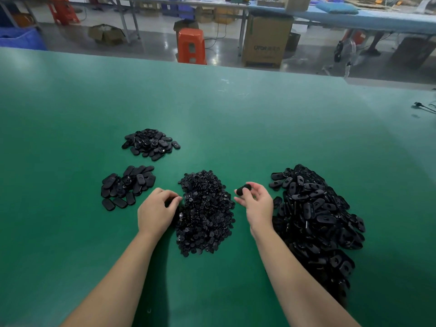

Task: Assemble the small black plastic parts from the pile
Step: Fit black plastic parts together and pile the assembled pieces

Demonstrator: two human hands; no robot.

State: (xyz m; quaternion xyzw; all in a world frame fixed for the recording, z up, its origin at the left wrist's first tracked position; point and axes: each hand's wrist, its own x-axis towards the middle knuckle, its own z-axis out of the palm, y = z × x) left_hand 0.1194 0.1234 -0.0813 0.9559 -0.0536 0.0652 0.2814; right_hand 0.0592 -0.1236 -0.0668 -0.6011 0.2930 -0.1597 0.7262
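Black oval part [243,188] pinched in right hand [258,205] fingers; left hand [155,212] fingers curled into centre pile [205,213] at nine o'clock edge.

Beyond the green table [212,95]: an orange stool [191,46], cardboard box [266,41] (printed), glossy floor [151,46].

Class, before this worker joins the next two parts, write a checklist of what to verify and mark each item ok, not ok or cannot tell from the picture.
1. right hand holds an oval part in its fingertips: ok.
2. left hand has a small piece picked from the middle pile: cannot tell; its fingers curl at the pile's edge and hide what is under them.
3. Oval part turned the correct way for joining: cannot tell.
4. Supply of oval parts in the right pile: ok.
5. Two piles on the left sit apart from the supply piles: ok.
6. Bare green table beyond the hands: ok.
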